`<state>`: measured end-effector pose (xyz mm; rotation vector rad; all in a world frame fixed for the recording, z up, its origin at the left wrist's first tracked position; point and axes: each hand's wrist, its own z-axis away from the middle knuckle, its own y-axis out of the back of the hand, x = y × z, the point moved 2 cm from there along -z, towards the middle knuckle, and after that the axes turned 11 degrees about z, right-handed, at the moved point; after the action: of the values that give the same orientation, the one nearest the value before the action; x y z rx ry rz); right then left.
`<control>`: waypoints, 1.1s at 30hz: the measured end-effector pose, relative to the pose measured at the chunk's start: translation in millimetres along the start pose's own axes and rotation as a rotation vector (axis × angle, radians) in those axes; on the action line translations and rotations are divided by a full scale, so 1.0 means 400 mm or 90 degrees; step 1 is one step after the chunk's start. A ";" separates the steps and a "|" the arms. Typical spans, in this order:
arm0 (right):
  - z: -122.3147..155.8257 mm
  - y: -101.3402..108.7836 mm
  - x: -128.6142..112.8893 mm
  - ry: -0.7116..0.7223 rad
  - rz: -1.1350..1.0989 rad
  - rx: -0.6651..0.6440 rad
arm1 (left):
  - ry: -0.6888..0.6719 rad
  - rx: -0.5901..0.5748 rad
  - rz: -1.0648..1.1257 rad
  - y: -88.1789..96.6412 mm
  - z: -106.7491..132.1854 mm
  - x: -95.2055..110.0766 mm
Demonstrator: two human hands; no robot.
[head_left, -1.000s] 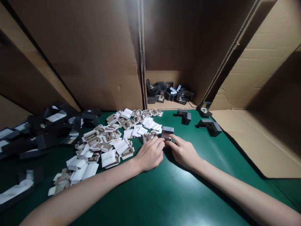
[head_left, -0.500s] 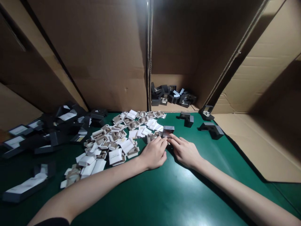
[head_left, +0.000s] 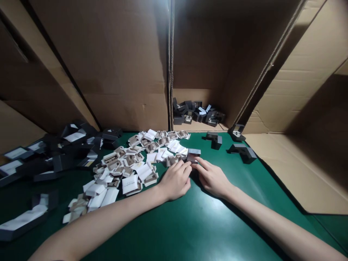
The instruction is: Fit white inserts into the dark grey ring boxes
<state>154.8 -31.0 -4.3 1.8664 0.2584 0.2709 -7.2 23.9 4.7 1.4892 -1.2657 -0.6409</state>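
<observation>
My left hand [head_left: 176,180] rests on the table with its fingers curled together at the front of a small black hinged box [head_left: 194,152]. The box has its lid raised, and its inside is mostly hidden behind my fingers. From the other side my right hand [head_left: 213,178] pinches at the same box, index finger along its right edge. The fingertips of both hands almost meet there. Just left of the box lies a spread of white folded card inserts [head_left: 130,184], some turned to show their grey-brown undersides.
Large black boxes with white linings [head_left: 59,163] are heaped at the left. More small black boxes [head_left: 199,112] fill a cardboard bay [head_left: 202,65] at the back. Several open black boxes [head_left: 241,152] stand on the green table [head_left: 217,224] at the right, beside a cardboard flap [head_left: 301,174].
The view has shifted slightly. Both hands stay at the small black box, with only small finger movements; the right index finger sits a little differently on its edge.
</observation>
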 end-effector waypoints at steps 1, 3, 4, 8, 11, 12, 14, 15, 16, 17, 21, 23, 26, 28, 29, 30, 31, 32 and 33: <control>0.001 -0.001 0.000 -0.001 -0.012 0.007 | -0.001 0.001 0.001 0.001 0.000 0.000; 0.001 -0.002 0.001 -0.008 -0.038 0.018 | 0.000 0.001 0.008 0.002 0.000 0.000; 0.001 -0.002 0.002 -0.012 -0.051 0.021 | 0.002 0.002 0.012 0.002 0.000 0.000; 0.000 -0.006 0.001 -0.015 -0.081 0.020 | 0.002 -0.001 0.031 0.005 -0.002 -0.001; -0.001 -0.011 -0.001 -0.019 -0.080 0.018 | 0.005 -0.005 0.044 0.008 -0.005 -0.003; -0.001 -0.012 -0.001 -0.023 -0.074 0.018 | 0.005 -0.005 0.049 0.008 -0.005 -0.003; -0.002 -0.014 -0.003 -0.030 -0.058 0.019 | 0.004 -0.004 0.058 0.009 -0.006 -0.004; -0.002 -0.015 -0.004 -0.032 -0.053 0.019 | 0.004 -0.005 0.060 0.009 -0.006 -0.005; -0.003 -0.015 -0.004 -0.033 -0.051 0.018 | 0.003 -0.007 0.061 0.009 -0.006 -0.006; -0.004 -0.015 -0.004 -0.033 -0.051 0.018 | 0.004 -0.010 0.061 0.008 -0.006 -0.006; -0.005 -0.016 -0.002 -0.025 -0.054 0.023 | 0.016 -0.029 0.063 0.008 -0.003 -0.009; -0.006 -0.014 -0.001 -0.024 -0.053 0.019 | 0.021 -0.032 0.066 0.008 -0.003 -0.010; -0.006 -0.010 0.000 -0.038 -0.056 0.008 | 0.018 -0.027 0.068 0.008 -0.003 -0.012; -0.007 -0.007 0.000 -0.044 -0.059 0.006 | 0.014 -0.021 0.066 0.006 -0.002 -0.013; -0.007 -0.007 0.000 -0.045 -0.059 0.005 | 0.013 -0.017 0.065 0.005 -0.002 -0.014; -0.007 -0.007 0.000 -0.045 -0.059 0.006 | 0.013 -0.012 0.063 0.005 -0.002 -0.014; -0.006 -0.007 0.001 -0.044 -0.059 0.007 | 0.011 -0.008 0.062 0.005 -0.002 -0.014; -0.005 -0.008 0.002 -0.042 -0.062 0.011 | 0.010 -0.005 0.061 0.006 -0.002 -0.013; -0.004 -0.008 0.002 -0.038 -0.068 0.017 | 0.008 -0.004 0.060 0.007 -0.002 -0.012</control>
<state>155.0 -28.2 -6.8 1.8776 0.3211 0.1399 -8.8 28.9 6.5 1.4180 -1.3144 -0.5723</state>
